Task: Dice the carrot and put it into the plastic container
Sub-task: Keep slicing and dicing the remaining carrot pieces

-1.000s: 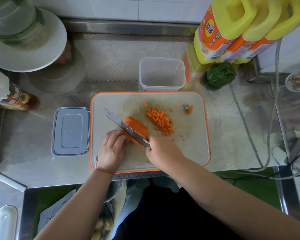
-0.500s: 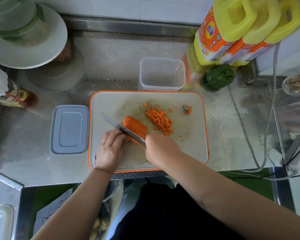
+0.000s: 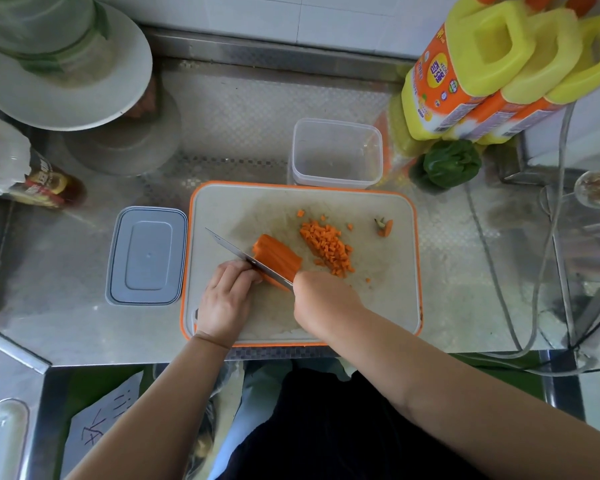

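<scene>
**Knife across the carrot, long axis running up-left to down-right**

On the cutting board [image 3: 222,209], a carrot [image 3: 278,258] lying on a slant: long axis from upper left down toward lower right, near end tucked between the two hands. Apparently already split into lengthwise strips stacked together, though hard to confirm at this angle. Knife [image 3: 236,252] set almost along that same slant, blade on the carrot's left flank, tip pointing up-left, handle hidden.

Left hand [image 3: 227,299] just left of the carrot, fingers curled with knuckles against the blade side, fingertips pressing the near end of the carrot down. Right hand [image 3: 321,303] wrapped tight round the knife handle, sitting just below and right of the carrot. Both hands touching or nearly touching the piece; left one the steadier, right one the cutter.

Heap of diced carrot [image 3: 326,245] just right of the uncut piece, a few stray cubes scattered round it, and the trimmed carrot top [image 3: 384,227] further right. Plastic container [image 3: 336,152] beyond the board's far edge, up-right of the carrot, nothing inside as yet; its lid [image 3: 148,256] on the counter [image 3: 465,271] left of the board.

Probably mid-dice: more cuts needed on the remaining piece, then a sweep up and away from the body to reach the container.
</scene>
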Tool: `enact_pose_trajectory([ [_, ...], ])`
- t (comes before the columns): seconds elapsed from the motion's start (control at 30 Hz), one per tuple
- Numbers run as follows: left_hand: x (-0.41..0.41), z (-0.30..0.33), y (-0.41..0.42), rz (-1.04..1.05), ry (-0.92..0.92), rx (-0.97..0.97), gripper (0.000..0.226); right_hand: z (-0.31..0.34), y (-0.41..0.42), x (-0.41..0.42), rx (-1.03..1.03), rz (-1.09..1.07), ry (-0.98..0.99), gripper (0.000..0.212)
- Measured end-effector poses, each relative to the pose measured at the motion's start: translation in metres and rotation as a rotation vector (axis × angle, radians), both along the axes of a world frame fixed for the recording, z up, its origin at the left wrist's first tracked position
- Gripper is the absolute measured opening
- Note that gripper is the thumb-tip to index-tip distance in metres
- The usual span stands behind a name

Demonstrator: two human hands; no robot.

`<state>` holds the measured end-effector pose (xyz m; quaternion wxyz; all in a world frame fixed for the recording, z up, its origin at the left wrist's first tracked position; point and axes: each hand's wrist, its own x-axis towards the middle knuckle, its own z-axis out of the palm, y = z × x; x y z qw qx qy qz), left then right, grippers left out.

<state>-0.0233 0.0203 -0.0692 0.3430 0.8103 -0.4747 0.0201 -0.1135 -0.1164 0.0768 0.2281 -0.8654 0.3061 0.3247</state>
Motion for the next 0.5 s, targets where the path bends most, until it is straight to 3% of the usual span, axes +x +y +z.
enact_pose_trajectory([
  [0.5,0.0007,0.0035,-0.0006,-0.022,-0.015,-0.007,0.020,-0.0099,-0.0044,0.0055,0.033,-0.026,0.024,0.020],
])
